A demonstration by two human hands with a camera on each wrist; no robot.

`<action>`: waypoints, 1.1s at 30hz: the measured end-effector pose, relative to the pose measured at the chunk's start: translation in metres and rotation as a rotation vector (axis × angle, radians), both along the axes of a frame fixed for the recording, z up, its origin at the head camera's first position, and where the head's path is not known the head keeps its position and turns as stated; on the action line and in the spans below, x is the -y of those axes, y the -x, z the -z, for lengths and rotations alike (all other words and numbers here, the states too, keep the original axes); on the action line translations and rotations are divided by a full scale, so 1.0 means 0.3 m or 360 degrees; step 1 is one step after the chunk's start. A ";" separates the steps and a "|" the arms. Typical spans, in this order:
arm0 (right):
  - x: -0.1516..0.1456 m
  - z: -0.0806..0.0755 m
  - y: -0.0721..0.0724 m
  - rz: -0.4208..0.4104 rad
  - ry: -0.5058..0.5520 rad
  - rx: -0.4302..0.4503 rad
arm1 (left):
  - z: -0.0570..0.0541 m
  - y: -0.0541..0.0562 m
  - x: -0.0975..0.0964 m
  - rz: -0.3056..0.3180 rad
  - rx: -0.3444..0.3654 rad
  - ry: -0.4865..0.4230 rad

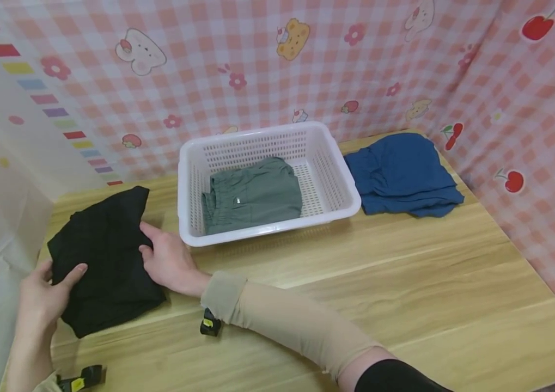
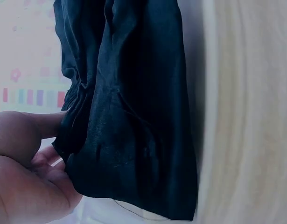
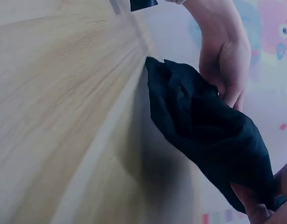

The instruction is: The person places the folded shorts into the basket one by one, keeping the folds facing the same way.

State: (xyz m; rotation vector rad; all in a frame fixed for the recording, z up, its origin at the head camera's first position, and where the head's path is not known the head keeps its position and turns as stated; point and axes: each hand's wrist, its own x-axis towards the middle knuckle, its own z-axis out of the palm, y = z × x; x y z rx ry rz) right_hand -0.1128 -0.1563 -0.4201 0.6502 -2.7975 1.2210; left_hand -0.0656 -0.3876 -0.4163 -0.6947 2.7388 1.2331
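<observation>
Folded black pants (image 1: pixel 110 261) are held between both hands at the left end of the table, with a shadow beneath them on the wood in the right wrist view. My left hand (image 1: pixel 44 296) grips their left edge, thumb on the upper face. On the opposite edge, my right hand (image 1: pixel 169 258) pinches the cloth near the basket's side. Gathered waistband folds and a pocket slit show on the pants (image 2: pixel 138 116) in the left wrist view. Part of each hand's fingers is hidden by the cloth.
A white perforated basket (image 1: pixel 272 227) stands at the back middle of the wooden table (image 1: pixel 380 283), with folded green pants (image 1: pixel 257 196) inside. Right of it lies a folded blue garment (image 1: pixel 404 174). Checked cloth walls (image 1: pixel 257 81) enclose the back and right side.
</observation>
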 end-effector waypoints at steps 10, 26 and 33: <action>-0.042 -0.072 -0.009 -0.0105 0.0120 -0.0139 | -0.057 -0.020 -0.053 -0.0164 -0.0165 -0.0177; -0.169 -0.145 -0.004 -0.0206 0.0248 -0.0134 | -0.132 -0.033 -0.181 -0.0471 -0.0358 -0.0354; -0.231 -0.153 0.003 -0.0202 0.0340 -0.0094 | -0.157 -0.038 -0.231 -0.0450 -0.0442 -0.0438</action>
